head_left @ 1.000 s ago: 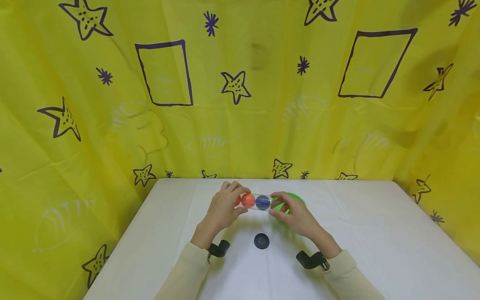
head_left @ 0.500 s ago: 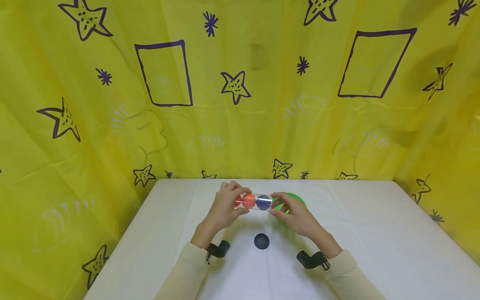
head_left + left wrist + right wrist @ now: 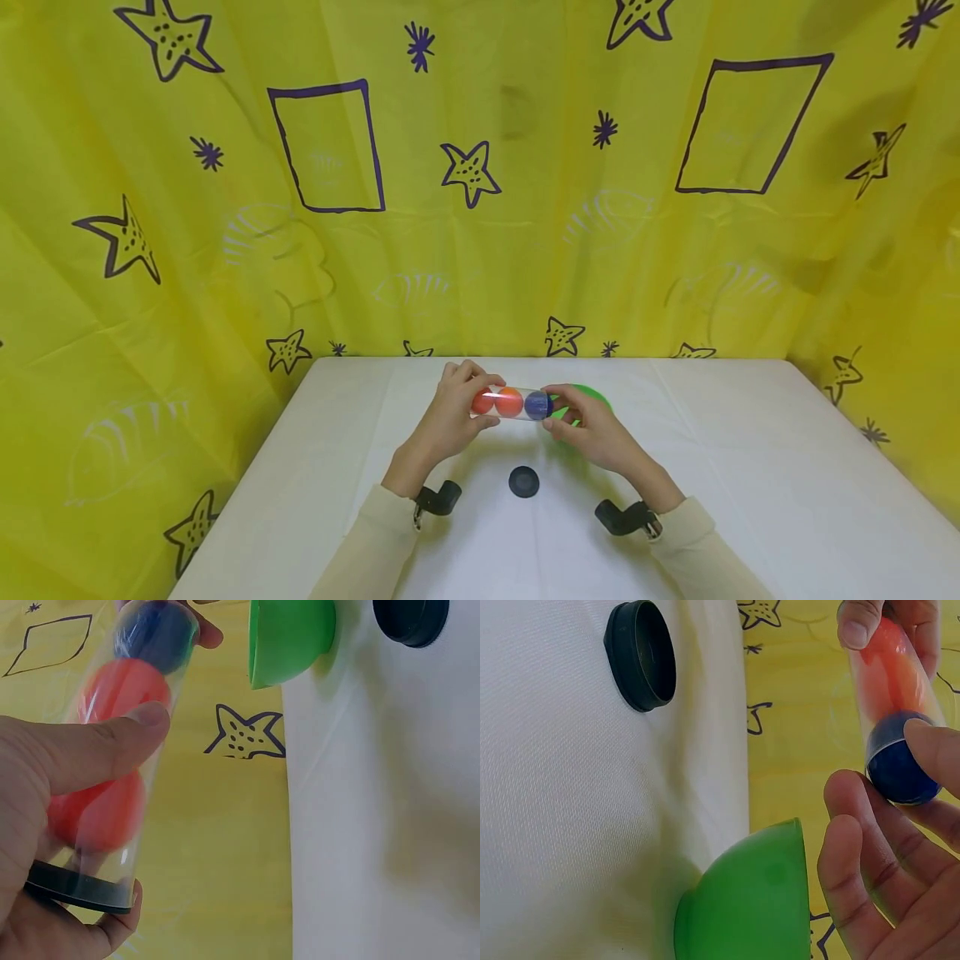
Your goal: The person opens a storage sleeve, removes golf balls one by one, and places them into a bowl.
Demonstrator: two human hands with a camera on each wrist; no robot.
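Across the back and both sides it's the yellow curtain, all dark stars, spiky bursts and two hand-drawn frames. Below it spreads the white table. In from the near edge come two cream sleeves, one per arm, and here's the grip: the left hand has its thumb and fingers clamped round one end of the clear tube; the right hand pinches the other end between thumb and forefinger, its remaining fingers loosely bent and apart from the tube. Just past that right hand, upright on the table, sits the green bowl. And the tube, it's up in the air between the hands, lying nearly level! On each wrist, a black mount. Inside the tube, a tidy row: red ball at the left hand, orange ball in the middle, blue ball at the right, and that one pokes partly out of the open end! A black end cap closes the left end. Down on the table, on the near side of the tube, lies a loose black cap.
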